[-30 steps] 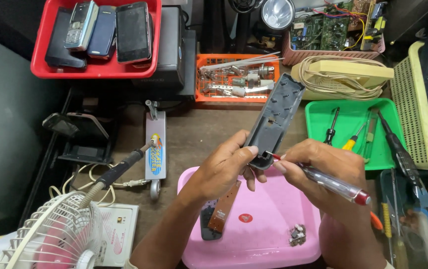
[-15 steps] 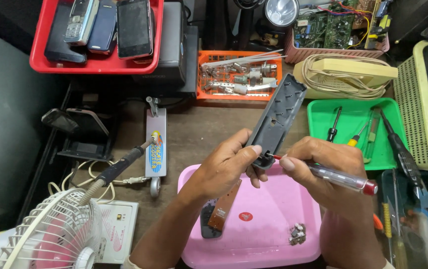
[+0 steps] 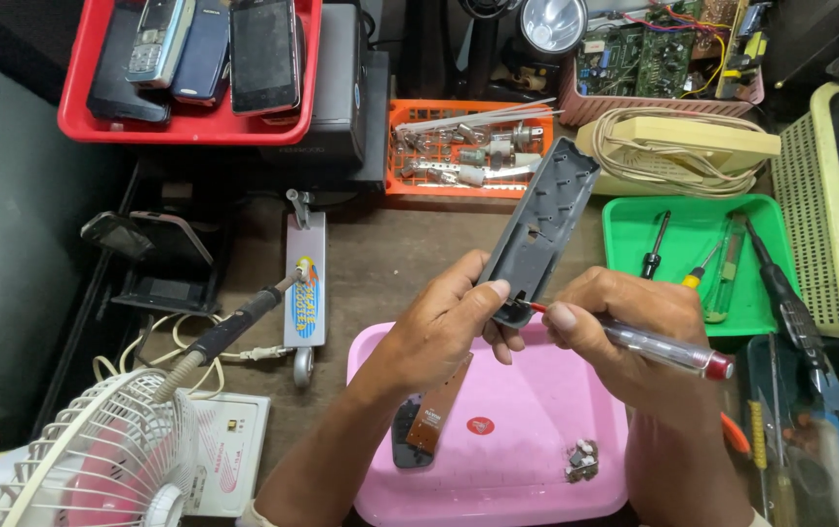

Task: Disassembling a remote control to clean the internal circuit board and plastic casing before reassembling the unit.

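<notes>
Prying under way: grey remote shell point(image 3: 546, 220) pinched at near end by left hand point(image 3: 439, 327), held above pink tray point(image 3: 537, 488); screwdriver point(image 3: 659, 346) pinched in right hand point(image 3: 624, 322), tip set at shell's near edge. Circuit board point(image 3: 434, 410) already laid on tray; shell judged not yet done with.

The long grey plastic casing point(image 3: 542, 226) slants over the wooden bench point(image 3: 380, 263), its lower end above the far edge of the pink plastic tray point(image 3: 527, 459). The left hand point(image 3: 444, 322) grips that lower end; the right hand point(image 3: 624, 327), just right of it, holds the clear-handled screwdriver point(image 3: 659, 346) with its tip at the casing. In the tray lie a brown circuit strip point(image 3: 436, 415) at the left and small metal parts point(image 3: 582, 461) at the right. The green plastic tray point(image 3: 624, 229) sits to the right, the orange plastic basket point(image 3: 410, 181) behind, and the red plastic tray point(image 3: 78, 122) at the far left corner.
</notes>
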